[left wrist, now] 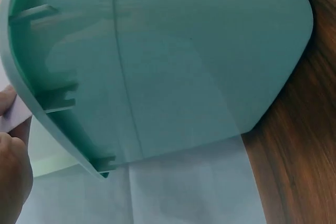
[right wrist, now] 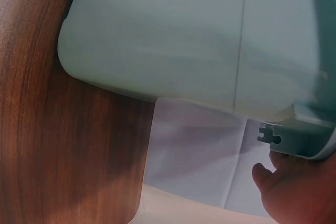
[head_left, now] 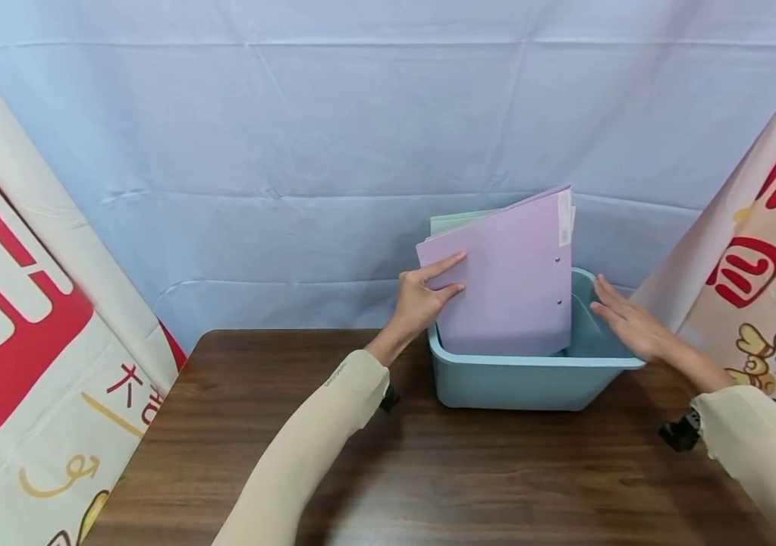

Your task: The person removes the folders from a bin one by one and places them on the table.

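Observation:
A purple file folder (head_left: 504,280) with a white label and two rivets stands tilted in a light blue plastic bin (head_left: 531,383). My left hand (head_left: 422,296) pinches its left edge between thumb and fingers; in the left wrist view that hand (left wrist: 13,174) shows only at the left edge. Behind the purple folder, part of a green folder (head_left: 452,221) sticks up. My right hand (head_left: 629,318) is at the bin's right end, its fingers extended near the rim. In the right wrist view the right hand (right wrist: 299,187) is beside the rim's corner, some fingers hidden.
The bin stands at the back of a dark brown wooden table (head_left: 258,425), close to a pale blue cloth backdrop (head_left: 292,152). Printed cloths hang at the left (head_left: 32,341) and right (head_left: 763,280).

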{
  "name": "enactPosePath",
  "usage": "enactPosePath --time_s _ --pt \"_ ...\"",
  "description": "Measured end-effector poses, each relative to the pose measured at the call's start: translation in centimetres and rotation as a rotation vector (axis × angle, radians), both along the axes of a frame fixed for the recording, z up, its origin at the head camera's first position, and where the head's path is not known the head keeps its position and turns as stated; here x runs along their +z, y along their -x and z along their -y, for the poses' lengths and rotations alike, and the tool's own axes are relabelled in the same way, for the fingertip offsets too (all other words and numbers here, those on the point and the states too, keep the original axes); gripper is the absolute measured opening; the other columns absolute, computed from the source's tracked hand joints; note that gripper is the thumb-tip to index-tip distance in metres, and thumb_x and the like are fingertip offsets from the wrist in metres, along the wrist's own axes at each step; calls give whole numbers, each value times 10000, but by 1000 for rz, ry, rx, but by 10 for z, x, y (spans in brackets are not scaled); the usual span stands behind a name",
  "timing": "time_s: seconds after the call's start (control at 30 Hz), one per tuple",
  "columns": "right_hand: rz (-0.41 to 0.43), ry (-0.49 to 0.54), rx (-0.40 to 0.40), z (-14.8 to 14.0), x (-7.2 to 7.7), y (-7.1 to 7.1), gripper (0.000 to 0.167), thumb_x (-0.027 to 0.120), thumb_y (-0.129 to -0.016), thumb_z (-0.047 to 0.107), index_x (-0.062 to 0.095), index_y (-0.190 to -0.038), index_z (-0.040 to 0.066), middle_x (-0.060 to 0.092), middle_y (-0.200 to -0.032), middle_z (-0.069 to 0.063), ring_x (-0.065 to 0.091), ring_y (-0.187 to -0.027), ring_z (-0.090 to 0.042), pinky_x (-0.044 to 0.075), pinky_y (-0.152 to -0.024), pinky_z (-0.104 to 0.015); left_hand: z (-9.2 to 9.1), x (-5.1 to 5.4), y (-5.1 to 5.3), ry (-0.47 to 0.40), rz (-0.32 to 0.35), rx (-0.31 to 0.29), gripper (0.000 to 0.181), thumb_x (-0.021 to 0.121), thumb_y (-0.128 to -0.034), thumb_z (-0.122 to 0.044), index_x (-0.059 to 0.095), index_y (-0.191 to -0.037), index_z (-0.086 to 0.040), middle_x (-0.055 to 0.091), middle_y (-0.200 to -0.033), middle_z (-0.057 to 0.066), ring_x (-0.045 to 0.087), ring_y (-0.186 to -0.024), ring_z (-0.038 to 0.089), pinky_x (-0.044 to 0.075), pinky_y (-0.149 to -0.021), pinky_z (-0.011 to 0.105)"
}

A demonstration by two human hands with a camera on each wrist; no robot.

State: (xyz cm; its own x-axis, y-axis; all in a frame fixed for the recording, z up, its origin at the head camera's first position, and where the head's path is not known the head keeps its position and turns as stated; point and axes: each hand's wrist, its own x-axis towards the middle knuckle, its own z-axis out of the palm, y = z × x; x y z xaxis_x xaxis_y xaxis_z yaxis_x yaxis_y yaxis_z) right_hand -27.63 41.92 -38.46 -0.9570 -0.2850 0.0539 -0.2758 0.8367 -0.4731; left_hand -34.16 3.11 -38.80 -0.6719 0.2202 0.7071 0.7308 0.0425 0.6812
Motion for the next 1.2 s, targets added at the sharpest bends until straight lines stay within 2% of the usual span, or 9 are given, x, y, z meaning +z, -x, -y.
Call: enactPosePath --time_s 0.3,0.57,0.8,0.93,1.2 --pt "18 -6 -14 0 3 3 679 252 -1182 347 -20 -1644 -69 -115 -1713 -299 -52 -1567 -561 21 -1223 -753 8 6 -6 -117 -1 48 539 885 -820 32 749 -1327 -91 729 -1316 55 671 -1269 158 581 -1001 321" --pt "20 4 -12 0 3 2 673 249 -1183 341 -15 -1641 -75 -112 -1711 -304 -53 -1567 -561 9 -1226 -747 16 12 -12 -193 2 55 557 880 -820 47 735 -1344 -73 704 -1362 78 636 -1325 159 538 -1076 352" --pt "-2 22 2 -1 -1 1 665 254 -1184 330 1 -1640 -83 -101 -1713 -304 -43 -1565 -565 20 -1225 -749 21 16 -14 -269 68 77 590 880 -809 63 727 -1357 -91 697 -1390 66 641 -1323 185 544 -1062 382" --pt "-12 28 3 0 -1 1 669 268 -1184 332 21 -1640 -90 -83 -1715 -309 -24 -1563 -572 44 -1220 -757 25 19 -16 -321 81 86 591 876 -813 69 724 -1362 -91 696 -1393 66 655 -1302 220 558 -1036 403" --pt "-20 24 4 0 -1 1 674 276 -1182 334 24 -1641 -90 -79 -1715 -308 -22 -1562 -574 39 -1224 -751 38 24 -19 -347 66 126 622 871 -819 69 696 -1394 -88 657 -1456 53 632 -1329 203 554 -1042 385"
